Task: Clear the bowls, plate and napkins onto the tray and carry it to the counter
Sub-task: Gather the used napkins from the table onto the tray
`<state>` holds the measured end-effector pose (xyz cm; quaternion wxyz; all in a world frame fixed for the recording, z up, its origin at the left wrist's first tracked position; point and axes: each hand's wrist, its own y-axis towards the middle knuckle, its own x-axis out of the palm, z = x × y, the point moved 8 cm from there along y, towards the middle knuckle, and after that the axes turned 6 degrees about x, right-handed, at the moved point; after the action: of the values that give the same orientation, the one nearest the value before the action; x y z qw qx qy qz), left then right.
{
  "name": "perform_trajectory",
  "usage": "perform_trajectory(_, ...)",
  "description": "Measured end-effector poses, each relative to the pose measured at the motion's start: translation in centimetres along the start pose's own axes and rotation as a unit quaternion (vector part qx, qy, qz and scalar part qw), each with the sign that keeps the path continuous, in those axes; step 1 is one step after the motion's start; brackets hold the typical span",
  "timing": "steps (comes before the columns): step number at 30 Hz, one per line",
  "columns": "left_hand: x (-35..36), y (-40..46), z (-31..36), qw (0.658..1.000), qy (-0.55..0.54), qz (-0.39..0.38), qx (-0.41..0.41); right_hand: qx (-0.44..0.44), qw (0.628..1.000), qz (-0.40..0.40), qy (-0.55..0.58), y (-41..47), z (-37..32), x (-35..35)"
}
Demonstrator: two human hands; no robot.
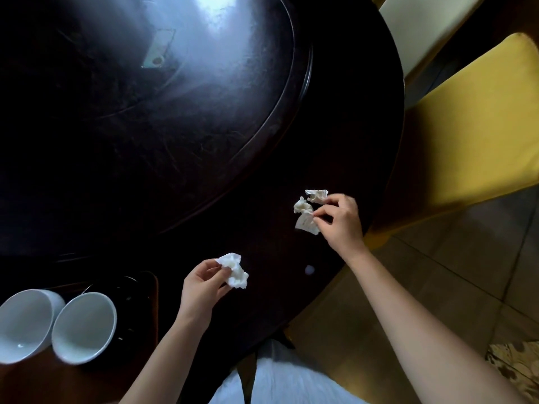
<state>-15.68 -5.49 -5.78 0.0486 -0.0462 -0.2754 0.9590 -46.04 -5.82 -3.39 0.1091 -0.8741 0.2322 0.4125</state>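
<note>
My left hand (201,287) pinches a crumpled white napkin (234,271) just above the dark round table (335,141). My right hand (338,220) grips more crumpled white napkins (306,209) near the table's right edge. Two white bowls (24,325) (84,326) stand side by side on a dark brown tray (153,301) at the lower left. Beside the right bowl a dark plate (131,310) seems to lie on the tray, hard to make out in the gloom.
A large dark turntable (175,112) fills the table's middle, with a small card (157,49) on it. A yellow chair (481,126) stands right of the table, another pale chair (423,30) behind it. Tiled floor (466,258) lies to the right.
</note>
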Motion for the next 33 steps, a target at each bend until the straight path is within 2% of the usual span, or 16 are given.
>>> perform_trajectory(2,0.0,0.0,0.0,1.0,-0.005,0.006,-0.004,-0.02,1.0,-0.003,-0.021,0.9,-0.8,0.7)
perform_trajectory(6,-0.1,-0.3,-0.1,1.0,-0.013,0.016,-0.007,-0.009,0.995,-0.077,-0.059,2.0,-0.9,3.3)
perform_trajectory(8,-0.4,-0.4,-0.1,1.0,-0.016,0.022,-0.007,-0.016,0.995,-0.068,-0.072,2.0,-1.1,3.7)
perform_trajectory(12,-0.9,-0.5,0.0,0.999,-0.017,0.033,-0.006,-0.106,0.986,-0.009,-0.129,1.4,-2.8,3.6)
perform_trajectory(16,-1.3,-0.6,0.1,0.999,-0.018,0.039,-0.007,-0.171,0.965,-0.034,-0.198,1.0,-3.6,3.4)
perform_trajectory(20,-1.4,-0.8,0.3,0.999,-0.02,0.04,-0.006,-0.238,0.926,-0.059,-0.286,0.6,-4.6,3.7)
perform_trajectory(22,-1.6,-0.9,0.3,0.999,-0.022,0.039,-0.006,-0.22,0.926,-0.065,-0.299,0.8,-4.7,3.8)
perform_trajectory(26,-2.2,-1.5,0.9,0.999,-0.028,0.038,0.001,-0.154,0.951,-0.062,-0.263,0.9,-4.2,4.2)
perform_trajectory(33,-4.3,-2.6,0.8,0.999,-0.027,0.04,0.008,-0.147,0.965,-0.058,-0.211,1.5,-3.5,3.9)
